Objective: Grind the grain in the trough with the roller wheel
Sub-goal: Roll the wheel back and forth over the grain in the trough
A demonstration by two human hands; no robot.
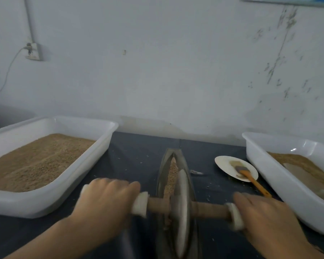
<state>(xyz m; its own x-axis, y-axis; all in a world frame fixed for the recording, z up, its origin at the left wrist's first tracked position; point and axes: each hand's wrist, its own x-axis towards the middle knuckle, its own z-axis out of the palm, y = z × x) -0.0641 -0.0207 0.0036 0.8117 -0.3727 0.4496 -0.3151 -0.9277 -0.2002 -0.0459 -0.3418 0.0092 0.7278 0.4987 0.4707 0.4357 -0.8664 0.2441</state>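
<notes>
A narrow boat-shaped metal trough (164,165) lies lengthwise on the dark table, with brown grain (172,172) along its groove. A grey metal roller wheel (181,208) stands on edge in the trough, on a wooden axle (158,205) with white-wrapped ends. My left hand (107,202) grips the left handle, fingers curled over its top. My right hand (262,215) lies over the right handle beside its white wrap (235,214). The picture is blurred around both hands.
A white tub (105,139) filled with brown grain stands at the left. Another white tub (258,157) with grain stands at the right. Between trough and right tub lies a white plate (224,163) with an orange-handled brush (254,183). Loose grains dot the table; a wall stands behind.
</notes>
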